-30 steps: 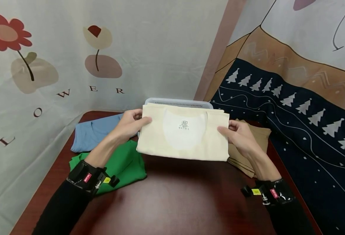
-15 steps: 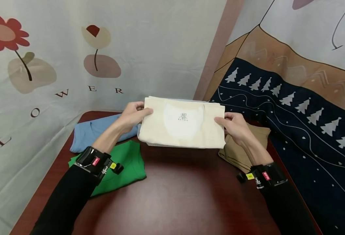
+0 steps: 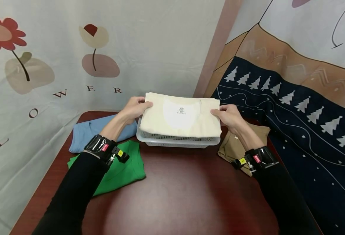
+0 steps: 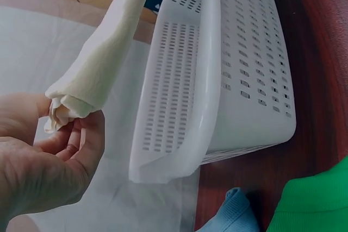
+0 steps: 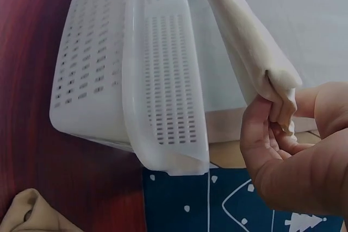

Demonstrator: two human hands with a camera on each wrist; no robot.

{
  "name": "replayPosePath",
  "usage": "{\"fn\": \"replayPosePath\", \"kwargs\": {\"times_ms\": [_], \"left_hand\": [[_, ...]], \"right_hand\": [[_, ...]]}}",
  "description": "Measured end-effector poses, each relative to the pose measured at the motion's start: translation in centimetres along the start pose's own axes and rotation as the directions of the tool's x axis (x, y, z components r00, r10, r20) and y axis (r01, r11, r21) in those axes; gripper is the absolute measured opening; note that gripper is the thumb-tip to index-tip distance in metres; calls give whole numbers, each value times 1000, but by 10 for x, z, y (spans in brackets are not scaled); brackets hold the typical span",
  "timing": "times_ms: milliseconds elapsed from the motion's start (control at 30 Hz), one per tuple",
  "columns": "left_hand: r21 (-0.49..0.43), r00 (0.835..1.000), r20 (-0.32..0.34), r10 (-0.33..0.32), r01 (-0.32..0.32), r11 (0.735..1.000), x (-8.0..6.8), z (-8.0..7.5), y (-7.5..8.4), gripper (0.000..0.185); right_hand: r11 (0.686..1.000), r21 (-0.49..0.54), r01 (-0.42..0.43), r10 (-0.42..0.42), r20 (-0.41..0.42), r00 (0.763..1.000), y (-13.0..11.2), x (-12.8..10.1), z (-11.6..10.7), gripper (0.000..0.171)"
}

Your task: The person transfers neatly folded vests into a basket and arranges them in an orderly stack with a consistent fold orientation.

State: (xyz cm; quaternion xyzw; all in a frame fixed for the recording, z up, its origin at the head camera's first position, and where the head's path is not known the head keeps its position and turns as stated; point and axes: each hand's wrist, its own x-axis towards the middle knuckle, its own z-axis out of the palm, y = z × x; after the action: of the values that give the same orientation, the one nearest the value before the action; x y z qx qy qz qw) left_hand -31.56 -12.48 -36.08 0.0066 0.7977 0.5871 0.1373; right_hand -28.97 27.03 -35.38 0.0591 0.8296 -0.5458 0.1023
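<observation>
Cream shirt (image 3: 179,116), folded, is above the white basket (image 3: 178,142), apart from its rim, nr the worktop's (image 3: 175,195) far edge. L hand (image 3: 132,109) pinches its L end, R hand (image 3: 229,116) its R end, thumbs on the near face. Prob. best: keep both ends level, tension even so folds don't slip. Long axis runs side to side, approx. parallel w/ far edge; printed face tilts up, twd near edge.
</observation>
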Motion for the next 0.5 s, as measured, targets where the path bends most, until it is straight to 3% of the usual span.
{"fn": "replayPosePath", "kwargs": {"times_ms": [500], "left_hand": [[79,998,0,-67,67,995,30,4,-1,50]], "right_hand": [[996,-59,-64,65,4,998,-1,35,4,52]]}}
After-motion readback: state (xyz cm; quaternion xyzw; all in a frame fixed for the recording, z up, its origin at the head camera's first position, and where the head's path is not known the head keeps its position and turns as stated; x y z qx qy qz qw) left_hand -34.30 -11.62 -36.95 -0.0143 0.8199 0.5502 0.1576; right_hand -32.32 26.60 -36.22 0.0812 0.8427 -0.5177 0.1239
